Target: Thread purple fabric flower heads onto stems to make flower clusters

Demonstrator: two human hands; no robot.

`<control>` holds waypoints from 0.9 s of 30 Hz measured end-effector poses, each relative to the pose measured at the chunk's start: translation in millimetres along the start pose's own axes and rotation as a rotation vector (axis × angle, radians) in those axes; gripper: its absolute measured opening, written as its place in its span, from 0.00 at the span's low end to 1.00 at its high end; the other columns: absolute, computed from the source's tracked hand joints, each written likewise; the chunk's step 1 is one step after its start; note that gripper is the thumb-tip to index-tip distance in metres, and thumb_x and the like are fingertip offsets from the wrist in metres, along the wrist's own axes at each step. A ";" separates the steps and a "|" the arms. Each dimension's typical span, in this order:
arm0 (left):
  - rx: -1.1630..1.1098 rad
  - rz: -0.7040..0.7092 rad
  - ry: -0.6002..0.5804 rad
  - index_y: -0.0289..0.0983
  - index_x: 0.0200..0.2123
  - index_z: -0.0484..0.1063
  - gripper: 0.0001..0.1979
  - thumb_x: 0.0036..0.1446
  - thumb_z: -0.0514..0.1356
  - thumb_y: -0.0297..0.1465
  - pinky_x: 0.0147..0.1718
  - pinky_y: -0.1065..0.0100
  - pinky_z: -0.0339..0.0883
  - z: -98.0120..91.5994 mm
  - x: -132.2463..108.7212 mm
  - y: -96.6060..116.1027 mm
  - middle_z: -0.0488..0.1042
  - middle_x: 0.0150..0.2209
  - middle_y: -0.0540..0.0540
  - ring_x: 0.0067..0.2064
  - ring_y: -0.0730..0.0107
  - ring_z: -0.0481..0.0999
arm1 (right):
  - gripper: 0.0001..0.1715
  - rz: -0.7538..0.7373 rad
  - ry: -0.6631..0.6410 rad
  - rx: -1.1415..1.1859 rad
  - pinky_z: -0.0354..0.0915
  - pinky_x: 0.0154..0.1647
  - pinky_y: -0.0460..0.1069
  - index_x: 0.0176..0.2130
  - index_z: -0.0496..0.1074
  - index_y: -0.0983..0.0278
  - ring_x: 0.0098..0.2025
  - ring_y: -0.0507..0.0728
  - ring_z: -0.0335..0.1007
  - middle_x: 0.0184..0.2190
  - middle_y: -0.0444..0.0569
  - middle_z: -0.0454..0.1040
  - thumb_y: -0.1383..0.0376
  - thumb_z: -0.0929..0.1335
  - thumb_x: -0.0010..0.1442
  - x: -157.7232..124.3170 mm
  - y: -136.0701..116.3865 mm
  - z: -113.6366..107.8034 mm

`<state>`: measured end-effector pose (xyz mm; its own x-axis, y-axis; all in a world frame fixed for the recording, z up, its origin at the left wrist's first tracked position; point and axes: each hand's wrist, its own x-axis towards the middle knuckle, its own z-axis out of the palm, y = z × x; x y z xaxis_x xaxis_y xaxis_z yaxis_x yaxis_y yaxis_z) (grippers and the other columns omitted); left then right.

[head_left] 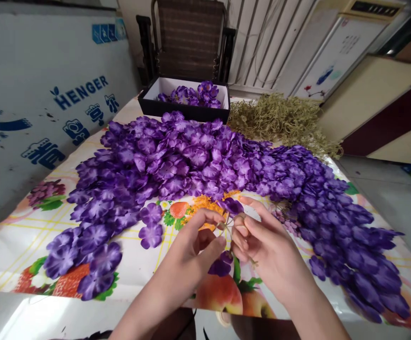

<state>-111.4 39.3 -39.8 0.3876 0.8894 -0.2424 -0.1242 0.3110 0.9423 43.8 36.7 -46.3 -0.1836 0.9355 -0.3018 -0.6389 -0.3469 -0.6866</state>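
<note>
Over the front middle of the table, both my hands work close together on a thin, pale artificial flower stem (228, 225) with several branches. My left hand (200, 248) is closed on its left side, thumb and forefinger near each other. My right hand (262, 236) pinches it from the right, with a branch tip poking out below the fingers. One purple cloth flower (231, 205) shows above the fingertips, and another purple flower (221, 264) hangs below, between the hands. The fingers hide part of the stem.
A wide heap of purple cloth petals (191, 156) arcs across the patterned tablecloth (134, 252). Behind it stands a black box (184, 111) with purple flowers inside. Greenish-tan bare stems (279, 118) pile up at the back right. A brown chair (191, 38) stands beyond the table.
</note>
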 end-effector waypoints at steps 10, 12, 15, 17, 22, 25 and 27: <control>-0.002 0.004 -0.001 0.37 0.36 0.63 0.05 0.62 0.56 0.32 0.25 0.73 0.66 3.1 -4.7 4.2 0.70 0.24 0.53 0.24 0.75 0.72 | 0.10 -0.193 -0.016 -0.486 0.63 0.39 0.47 0.37 0.76 0.59 0.37 0.53 0.67 0.32 0.45 0.72 0.62 0.65 0.64 -8.8 4.2 -3.6; -0.066 -0.007 -0.005 0.37 0.35 0.62 0.06 0.61 0.56 0.32 0.24 0.73 0.67 2.4 -4.9 4.6 0.71 0.24 0.52 0.23 0.74 0.74 | 0.12 -0.131 -0.063 -0.491 0.65 0.36 0.48 0.40 0.74 0.59 0.35 0.54 0.69 0.31 0.45 0.73 0.59 0.63 0.65 -13.5 3.7 -0.2; -0.127 -0.017 0.003 0.36 0.35 0.63 0.06 0.60 0.58 0.32 0.22 0.74 0.68 1.6 -4.9 2.9 0.73 0.22 0.51 0.22 0.73 0.74 | 0.10 -0.058 -0.124 -0.506 0.68 0.33 0.47 0.45 0.70 0.58 0.30 0.52 0.70 0.27 0.42 0.72 0.59 0.65 0.64 -20.8 3.8 7.9; -0.171 -0.022 0.000 0.36 0.35 0.64 0.07 0.59 0.59 0.32 0.20 0.74 0.67 1.3 -5.0 0.8 0.73 0.21 0.51 0.21 0.73 0.74 | 0.12 -0.065 -0.128 -0.554 0.69 0.33 0.46 0.46 0.68 0.57 0.28 0.50 0.70 0.28 0.41 0.71 0.64 0.68 0.61 -24.2 4.6 11.8; -0.154 -0.017 0.006 0.36 0.33 0.67 0.06 0.58 0.60 0.32 0.20 0.74 0.68 1.3 -8.9 -0.2 0.73 0.22 0.51 0.20 0.73 0.74 | 0.18 -0.194 -0.025 -0.659 0.71 0.36 0.46 0.49 0.68 0.55 0.34 0.51 0.73 0.34 0.42 0.74 0.69 0.68 0.59 -26.2 4.6 10.9; -0.077 0.026 0.024 0.37 0.32 0.67 0.04 0.60 0.59 0.30 0.24 0.73 0.68 1.7 -13.0 2.1 0.73 0.22 0.51 0.23 0.72 0.74 | 0.20 -0.161 -0.019 -0.701 0.72 0.38 0.48 0.50 0.70 0.54 0.37 0.53 0.73 0.34 0.43 0.75 0.68 0.68 0.59 -25.9 2.5 8.4; -0.021 0.065 0.045 0.37 0.31 0.67 0.05 0.60 0.59 0.31 0.26 0.72 0.69 1.7 -15.2 2.9 0.73 0.24 0.51 0.25 0.72 0.74 | 0.18 -0.138 -0.048 -0.705 0.72 0.38 0.48 0.48 0.72 0.55 0.36 0.54 0.74 0.34 0.43 0.76 0.69 0.68 0.58 -25.8 1.0 8.3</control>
<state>-116.1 26.1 -33.0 0.3370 0.9219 -0.1911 -0.1668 0.2582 0.9516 41.7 12.8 -33.7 -0.1790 0.9702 -0.1635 -0.0273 -0.1710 -0.9849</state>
